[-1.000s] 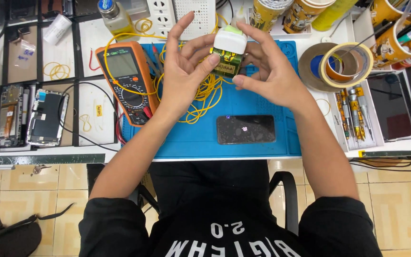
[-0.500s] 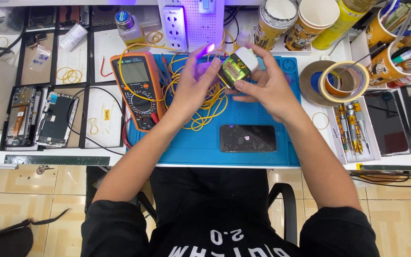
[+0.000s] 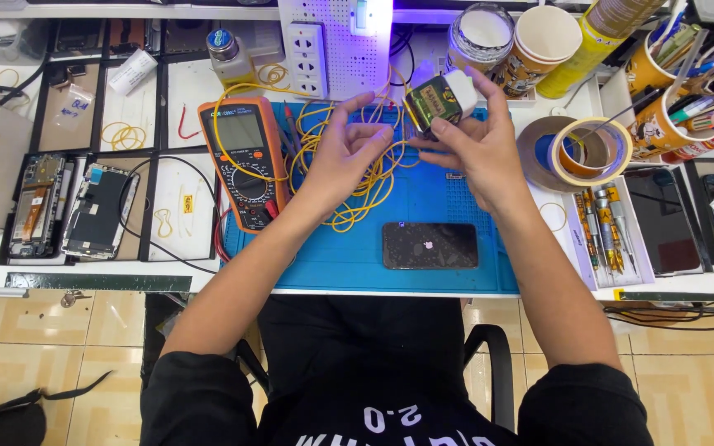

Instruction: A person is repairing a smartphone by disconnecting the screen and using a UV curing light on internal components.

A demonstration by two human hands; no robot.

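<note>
- A paper cup (image 3: 659, 124) on the right holds pens and tools, and a tall cup (image 3: 543, 45) behind looks empty.
- The right hand (image 3: 473, 144) pinches a small dark box with a white cap (image 3: 441, 99), up above the blue mat (image 3: 423, 206).
- The left hand (image 3: 345, 153) is half open, fingers loose, touching the yellow wires (image 3: 357, 186).
- Both arms reach forward over the mat.

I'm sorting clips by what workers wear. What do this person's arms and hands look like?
Both arms are bare from the upper arm down. The left hand and right hand wear no gloves, and no rings or watch show. Short black sleeves cover the shoulders, part of a black shirt with white print across the front. All fingers are uncovered.
</note>
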